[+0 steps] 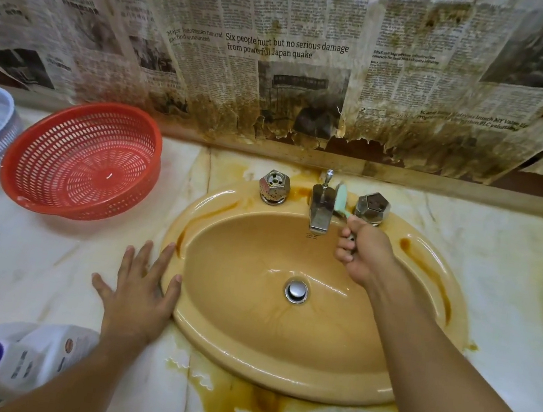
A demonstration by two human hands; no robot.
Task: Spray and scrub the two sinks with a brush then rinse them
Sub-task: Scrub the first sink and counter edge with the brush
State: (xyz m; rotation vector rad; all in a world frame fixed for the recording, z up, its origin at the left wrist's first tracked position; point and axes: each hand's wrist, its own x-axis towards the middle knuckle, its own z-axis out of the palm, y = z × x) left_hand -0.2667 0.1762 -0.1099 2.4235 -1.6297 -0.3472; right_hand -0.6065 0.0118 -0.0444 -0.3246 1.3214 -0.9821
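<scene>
Brush (342, 198): blurred, seemingly light, stiff; we are gripping its handle in our right hand (360, 252), left hand (138, 288) lying flat, fingers spread.

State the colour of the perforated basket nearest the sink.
The basket is red; the head view shows it.

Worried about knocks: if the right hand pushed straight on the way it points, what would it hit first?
Most likely the faucet; the brush it holds seems to touch it.

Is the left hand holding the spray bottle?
No, the left hand rests flat against the sink; the spray bottle lies apart.
</scene>
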